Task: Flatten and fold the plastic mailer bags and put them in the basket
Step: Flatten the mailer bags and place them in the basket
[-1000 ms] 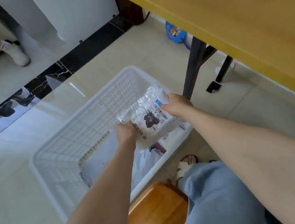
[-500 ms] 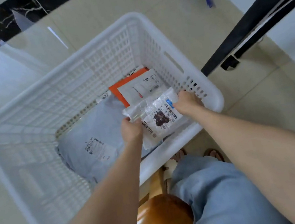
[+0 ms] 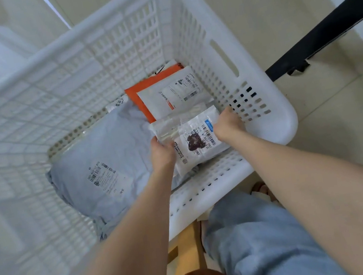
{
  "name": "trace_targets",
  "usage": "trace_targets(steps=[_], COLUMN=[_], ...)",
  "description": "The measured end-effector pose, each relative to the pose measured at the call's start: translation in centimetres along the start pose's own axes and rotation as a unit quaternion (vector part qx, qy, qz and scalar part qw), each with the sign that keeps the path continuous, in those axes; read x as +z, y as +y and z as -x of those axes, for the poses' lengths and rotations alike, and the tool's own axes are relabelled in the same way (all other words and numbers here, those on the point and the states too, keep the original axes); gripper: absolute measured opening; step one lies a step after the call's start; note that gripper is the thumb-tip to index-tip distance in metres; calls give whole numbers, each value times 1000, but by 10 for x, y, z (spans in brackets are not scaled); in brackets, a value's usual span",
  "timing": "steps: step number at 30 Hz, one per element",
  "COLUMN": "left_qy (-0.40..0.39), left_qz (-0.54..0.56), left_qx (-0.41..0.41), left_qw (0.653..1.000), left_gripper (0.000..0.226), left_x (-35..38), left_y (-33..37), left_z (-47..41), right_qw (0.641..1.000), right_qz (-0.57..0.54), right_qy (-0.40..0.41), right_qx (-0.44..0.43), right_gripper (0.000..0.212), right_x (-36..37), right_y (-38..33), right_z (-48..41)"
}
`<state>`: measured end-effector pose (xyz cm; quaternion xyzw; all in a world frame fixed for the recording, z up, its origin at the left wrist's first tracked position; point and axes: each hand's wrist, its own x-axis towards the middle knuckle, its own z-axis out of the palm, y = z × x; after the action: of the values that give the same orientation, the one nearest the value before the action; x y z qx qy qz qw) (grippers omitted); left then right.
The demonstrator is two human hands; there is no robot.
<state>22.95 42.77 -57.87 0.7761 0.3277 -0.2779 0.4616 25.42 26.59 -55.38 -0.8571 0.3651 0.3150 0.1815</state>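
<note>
Compared with half a second ago, the folded mailer and both hands are seen lower, now below the rim and inside the basket, and the view is brought closer over it.

Basket: white lattice, set on the floor tiles. Its near right corner is taken as 4 o'clock.

Grey mailer: largest item, laid flat on the basket floor at 8 o'clock.

Orange mailer: laid at 1 o'clock, with a white labelled mailer stacked on it.

Folded mailer: clear-and-white, label up, held at 4 o'clock above the grey mailer's right edge. Whether it touches anything below cannot be told.

Left hand: the mailer's 9 o'clock edge is pinched.

Right hand: the 3 o'clock edge is gripped, close to the basket wall. Finger positions under the bag are hidden.

Step judged: placing. For a good result, the bag is best kept level and taut between both hands, lowered until it is fully supported, and pressed flat before release, so the fold is not sprung open. The free patch at 4 o'clock, beside the orange stack, looks suitable. Slippery film may slide if dropped.
</note>
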Motion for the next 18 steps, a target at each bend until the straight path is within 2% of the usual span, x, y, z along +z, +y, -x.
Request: trace_targets(steps=[2,5,11,13,16,18], left_qy=[-28,-42,-39,-43,-64,-39], left_qz=[-41,-87,-24,-65,-185,-222], left_qx=[1,-27,-9,-12,3,27], left_qw=[999,995,999,997,981,974], left_gripper=[50,48,34,35,42,50], left_x=[1,2,13,15,11,8], left_y=[-2,-4,-9,-11,-12,-11], left_z=[1,0,1,2,3,4], right_qw=[1000,997,1000,999,997,997], right_qz=[-3,-17,6,29,59,59], right_qy=[-26,-67,-4,-13,-34,-35], right_qx=[9,20,-14,-19,-22,-22], right_gripper=[58,51,54,53,46,50], right_x=[7,17,4,5,10,10], right_y=[-3,-2,1,3,4,4], right_z=[-4,-8,-13,-15,-13,-11])
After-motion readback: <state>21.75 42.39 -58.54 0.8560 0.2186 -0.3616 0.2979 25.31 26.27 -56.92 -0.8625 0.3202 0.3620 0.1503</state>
